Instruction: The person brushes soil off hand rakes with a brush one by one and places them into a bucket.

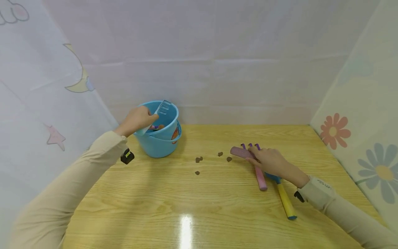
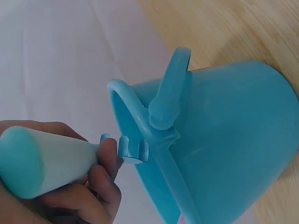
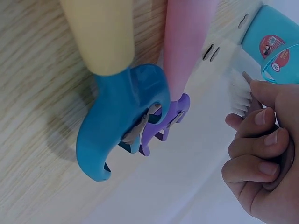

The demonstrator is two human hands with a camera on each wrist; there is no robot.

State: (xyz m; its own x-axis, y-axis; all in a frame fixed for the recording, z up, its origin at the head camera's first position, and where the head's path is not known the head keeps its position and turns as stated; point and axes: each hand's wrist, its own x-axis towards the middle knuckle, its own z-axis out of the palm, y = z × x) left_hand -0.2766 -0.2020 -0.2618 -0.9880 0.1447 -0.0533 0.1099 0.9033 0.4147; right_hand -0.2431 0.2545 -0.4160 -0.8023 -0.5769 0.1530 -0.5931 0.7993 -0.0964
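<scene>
My left hand (image 1: 139, 119) grips the pale handle of a small toy rake (image 2: 65, 161) and holds it over the mouth of a blue bucket (image 1: 157, 147). The rake's blue tines overlap the bucket's opening in the head view. To the right, my right hand (image 1: 273, 162) holds a mauve brush (image 1: 240, 152), its fingers curled round the handle and its white bristles (image 3: 240, 95) facing down and left in the head view. Beneath that hand lie a pink-handled rake (image 1: 260, 178) with purple tines and a yellow-handled rake (image 1: 285, 200) with a blue head.
Several brown bits (image 1: 197, 159) lie scattered on the wooden table (image 1: 140, 214) between the bucket and the brush. Greyish-brown bits (image 3: 135, 130) cling to the blue rake head. Small colourful things (image 1: 157, 127) sit inside the bucket. Printed cloth walls (image 1: 199, 86) enclose the table's back and sides.
</scene>
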